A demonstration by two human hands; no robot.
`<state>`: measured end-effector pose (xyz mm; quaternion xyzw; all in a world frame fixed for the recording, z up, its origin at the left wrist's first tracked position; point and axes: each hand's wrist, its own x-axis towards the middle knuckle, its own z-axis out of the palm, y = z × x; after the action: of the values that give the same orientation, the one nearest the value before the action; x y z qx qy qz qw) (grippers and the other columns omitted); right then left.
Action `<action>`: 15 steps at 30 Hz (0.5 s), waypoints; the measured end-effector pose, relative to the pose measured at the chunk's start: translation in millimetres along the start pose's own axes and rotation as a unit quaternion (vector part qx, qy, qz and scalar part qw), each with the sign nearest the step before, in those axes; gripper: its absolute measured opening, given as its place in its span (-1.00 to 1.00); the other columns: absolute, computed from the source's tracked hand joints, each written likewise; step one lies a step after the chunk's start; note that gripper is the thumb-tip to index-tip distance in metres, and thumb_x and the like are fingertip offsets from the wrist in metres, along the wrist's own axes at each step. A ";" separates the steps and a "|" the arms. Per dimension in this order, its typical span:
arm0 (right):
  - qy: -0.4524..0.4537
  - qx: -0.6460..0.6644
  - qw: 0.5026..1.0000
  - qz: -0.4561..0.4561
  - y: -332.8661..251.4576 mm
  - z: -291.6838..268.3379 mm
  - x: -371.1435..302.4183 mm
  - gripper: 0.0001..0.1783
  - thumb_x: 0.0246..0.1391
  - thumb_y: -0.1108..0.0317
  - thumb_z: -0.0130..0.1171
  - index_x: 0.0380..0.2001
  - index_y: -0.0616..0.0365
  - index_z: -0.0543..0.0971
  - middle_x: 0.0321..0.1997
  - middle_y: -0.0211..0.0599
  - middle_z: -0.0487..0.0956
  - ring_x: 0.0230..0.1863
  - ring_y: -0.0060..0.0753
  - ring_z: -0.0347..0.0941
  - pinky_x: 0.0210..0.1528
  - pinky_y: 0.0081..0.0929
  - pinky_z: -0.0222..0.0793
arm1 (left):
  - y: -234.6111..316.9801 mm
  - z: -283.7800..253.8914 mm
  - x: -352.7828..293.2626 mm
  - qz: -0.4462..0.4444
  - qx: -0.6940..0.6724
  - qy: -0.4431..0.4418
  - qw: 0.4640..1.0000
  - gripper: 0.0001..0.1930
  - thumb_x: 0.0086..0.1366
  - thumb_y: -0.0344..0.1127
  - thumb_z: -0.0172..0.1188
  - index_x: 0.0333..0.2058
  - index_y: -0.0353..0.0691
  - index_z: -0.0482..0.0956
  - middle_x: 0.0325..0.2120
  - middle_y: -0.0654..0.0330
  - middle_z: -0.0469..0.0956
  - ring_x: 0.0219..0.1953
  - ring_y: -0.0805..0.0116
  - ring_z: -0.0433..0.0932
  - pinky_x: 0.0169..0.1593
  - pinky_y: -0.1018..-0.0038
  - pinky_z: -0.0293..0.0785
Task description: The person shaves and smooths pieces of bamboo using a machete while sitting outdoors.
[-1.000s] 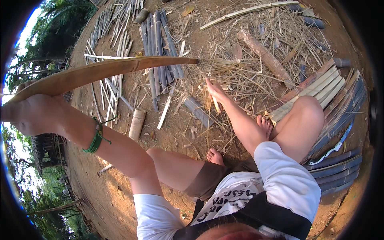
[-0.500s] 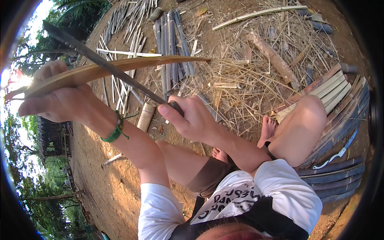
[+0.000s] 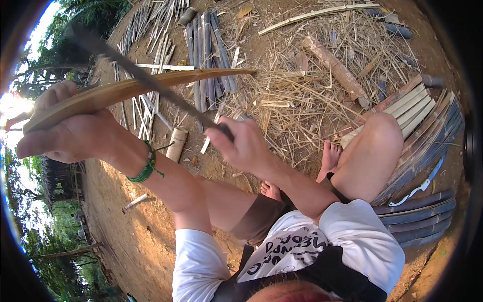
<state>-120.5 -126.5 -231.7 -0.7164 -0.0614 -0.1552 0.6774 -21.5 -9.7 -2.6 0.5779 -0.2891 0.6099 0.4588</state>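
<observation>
My left hand (image 3: pixel 70 128) is raised at the upper left, its fingers and thumb closed around the wide end of a split bamboo strip (image 3: pixel 136 88). The strip's thin end points right, over the ground. My right hand (image 3: pixel 241 143) grips the dark handle of a long machete (image 3: pixel 166 90). Its blade slants up and to the left, crossing the strip, and its far end is blurred. Whether the blade touches the strip, I cannot tell. A green cord bracelet (image 3: pixel 146 168) circles my left wrist.
Bamboo shavings (image 3: pixel 297 116) litter the dirt around a thick pole piece (image 3: pixel 337 70). Dark split bamboo lengths (image 3: pixel 206 55) lie ahead, with pale strips (image 3: pixel 151 98) to their left. At the right are a white-handled saw (image 3: pixel 420 189) and stacked bamboo slats (image 3: pixel 415 221) near my knee.
My right hand and the machete have shifted slightly right, and the blade has moved along the bamboo strip. My left hand has dropped a little to the left, still holding the strip.
</observation>
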 end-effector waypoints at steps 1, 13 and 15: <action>0.019 0.014 0.998 0.063 27.7 0.5 2.5 -0.30 0.31 -0.24 -0.12 -0.67 0.13 0.44 -0.81 -0.41 0.36 -0.75 -0.44 0.30 -0.65 -0.27 0.13 | -4.3 3.6 -2.1 -0.003 -0.002 0.004 1.000 -0.07 0.20 0.61 -0.48 -0.68 -0.28 0.35 -0.72 0.14 0.31 -0.65 0.34 0.40 -0.50 0.52 0.49; 0.022 -0.031 0.999 -0.019 24.0 7.0 10.1 -0.29 0.30 -0.27 -0.12 -0.71 0.06 0.45 -0.84 -0.53 0.28 -0.83 -0.53 0.13 -0.76 -0.45 0.00 | -29.7 -10.7 8.7 -0.013 0.008 -0.013 1.000 -0.14 0.29 0.51 -0.37 -0.53 -0.34 0.34 -0.62 0.08 0.38 -0.57 0.27 0.49 -0.46 0.45 0.59; 0.038 -0.018 0.997 -0.059 26.7 10.8 7.7 -0.30 0.30 -0.28 -0.16 -0.72 0.02 0.42 -0.84 -0.56 0.25 -0.85 -0.55 0.09 -0.77 -0.45 -0.02 | -25.7 -6.6 9.6 -0.015 0.004 -0.001 1.000 -0.14 0.28 0.52 -0.37 -0.52 -0.35 0.35 -0.61 0.06 0.39 -0.56 0.25 0.50 -0.46 0.44 0.59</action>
<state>-103.7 -118.8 -255.2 -0.7172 -0.0756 -0.2231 0.6558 -0.6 8.8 1.1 0.5845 -0.2786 0.6035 0.4654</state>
